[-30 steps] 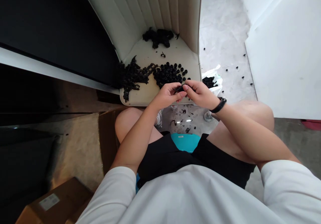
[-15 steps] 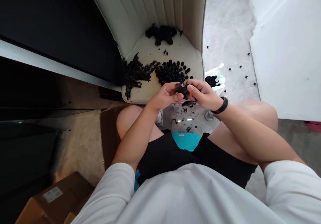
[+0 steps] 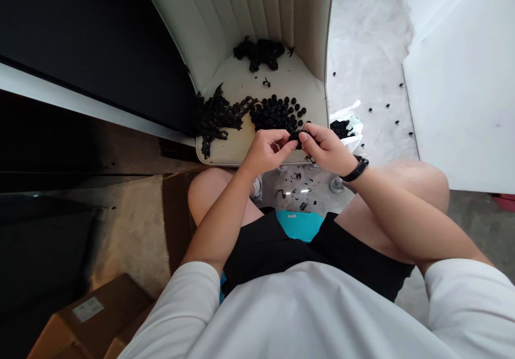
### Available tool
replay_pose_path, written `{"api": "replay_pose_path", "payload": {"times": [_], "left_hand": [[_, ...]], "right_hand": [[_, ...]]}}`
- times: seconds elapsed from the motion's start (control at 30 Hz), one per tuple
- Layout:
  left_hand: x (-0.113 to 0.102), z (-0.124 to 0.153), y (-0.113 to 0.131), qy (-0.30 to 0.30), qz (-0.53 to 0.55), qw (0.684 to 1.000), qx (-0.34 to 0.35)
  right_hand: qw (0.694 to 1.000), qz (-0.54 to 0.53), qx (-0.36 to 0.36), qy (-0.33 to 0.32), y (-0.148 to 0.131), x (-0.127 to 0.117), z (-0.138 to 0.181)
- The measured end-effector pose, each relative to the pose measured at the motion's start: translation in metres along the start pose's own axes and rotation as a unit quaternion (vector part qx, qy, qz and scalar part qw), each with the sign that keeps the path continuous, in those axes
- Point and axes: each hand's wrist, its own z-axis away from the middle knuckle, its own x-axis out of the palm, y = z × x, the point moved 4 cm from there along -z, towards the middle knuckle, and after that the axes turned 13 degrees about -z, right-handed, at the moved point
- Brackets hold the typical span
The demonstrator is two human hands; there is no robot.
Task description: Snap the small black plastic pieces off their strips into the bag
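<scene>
My left hand [image 3: 265, 152] and my right hand [image 3: 325, 148] meet over the front edge of a cream padded chair [image 3: 229, 152]. Between their fingertips is a small black rubbery piece [image 3: 295, 137], mostly covered by my fingers and thumbs. Both hands pinch it. Just beyond them lies a heap of small black round parts [image 3: 274, 113], some with visible holes. To its left sprawls a tangle of black lacy scraps [image 3: 219, 113]. Farther back on the seat rest black lumpy pieces [image 3: 261, 54], whose exact kind I cannot make out.
A white plastic bag [image 3: 354, 140] holding black parts stands on the floor right of the chair. Small black bits dot the floor [image 3: 370, 80] there, and scraps lie below my hands. Cardboard boxes [image 3: 108, 308] sit at lower left; a white panel [image 3: 462, 96] is at right.
The black piece has been turned between my fingers and now shows less. My left fingers have curled in closer around it. The heaps on the chair look the same.
</scene>
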Motion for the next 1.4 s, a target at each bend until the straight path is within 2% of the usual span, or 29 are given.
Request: {"api": "replay_pose_path", "payload": {"times": [0.1, 0.23, 0.4, 0.57, 0.7, 0.83, 0.97, 1.1, 1.23, 1.4], "left_hand": [[0.006, 0.001, -0.001, -0.043, 0.067, 0.996, -0.038], [0.013, -0.001, -0.004, -0.128, 0.158, 0.974, -0.097], [0.007, 0.001, -0.001, -0.181, 0.219, 0.955, -0.083], [-0.017, 0.002, 0.003, -0.153, 0.181, 0.971, -0.028], [-0.039, 0.002, 0.003, -0.075, 0.117, 0.99, 0.012], [-0.062, 0.002, -0.003, -0.008, 0.077, 0.997, 0.024], [-0.072, 0.0, -0.005, -0.037, 0.01, 0.999, 0.016], [-0.069, 0.0, -0.004, -0.07, -0.037, 0.997, 0.02], [-0.047, -0.001, -0.001, -0.086, -0.054, 0.994, 0.042], [-0.021, -0.007, 0.004, -0.046, -0.081, 0.991, 0.094]], "right_hand": [[1.0, 0.001, -0.002, -0.026, 0.001, 0.003, 0.0], [0.997, -0.035, -0.005, -0.065, 0.001, 0.006, 0.0], [0.987, -0.141, 0.034, -0.066, -0.003, 0.004, 0.002], [0.975, -0.215, 0.047, -0.016, -0.006, -0.004, 0.002], [0.98, -0.192, 0.051, 0.014, -0.004, -0.007, 0.002], [0.985, -0.149, 0.02, 0.083, -0.004, -0.017, 0.001], [0.994, -0.078, 0.002, 0.079, -0.006, -0.023, 0.001], [0.995, -0.014, -0.017, 0.094, -0.005, -0.026, -0.002], [0.995, 0.045, -0.039, 0.08, -0.003, -0.016, -0.005], [0.99, 0.025, -0.03, 0.135, 0.008, -0.011, -0.005]]}}
